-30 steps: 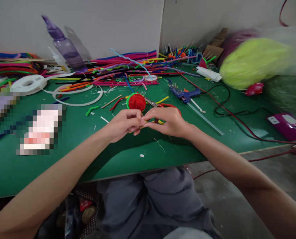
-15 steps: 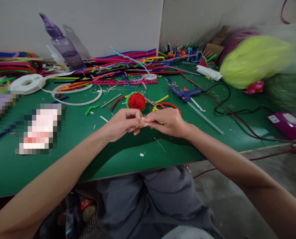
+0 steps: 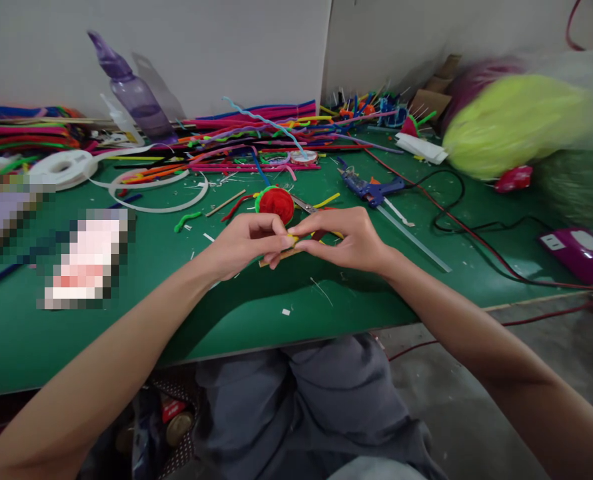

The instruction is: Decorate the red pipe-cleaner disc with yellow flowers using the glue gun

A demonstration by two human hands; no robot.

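My left hand (image 3: 249, 245) is closed, pinching a small yellow fuzzy piece (image 3: 293, 237), which looks like pipe cleaner. A thin wooden stick (image 3: 265, 262) pokes out below its fingers. My right hand (image 3: 344, 237) is closed too, its thumb and fingertips at the same yellow piece; how far they grip it is partly hidden. Just beyond the hands lies a red round pipe-cleaner flower (image 3: 275, 204) with a green edge. Scissors (image 3: 304, 205) lie beside it, mostly covered by my right hand.
A blue hot glue gun (image 3: 371, 185) with its cord and a clear glue stick (image 3: 414, 238) lies right. Bundled pipe cleaners (image 3: 256, 127) line the wall. A purple bottle (image 3: 141, 110), white ribbon roll (image 3: 64, 170) and a blurred-out rectangle (image 3: 84, 260) are left; a purple power strip (image 3: 576, 252) sits right.
My fingertips have parted slightly and the right hand has lifted a little, so the yellow piece between them and the stick below show more. The view has shifted slightly.
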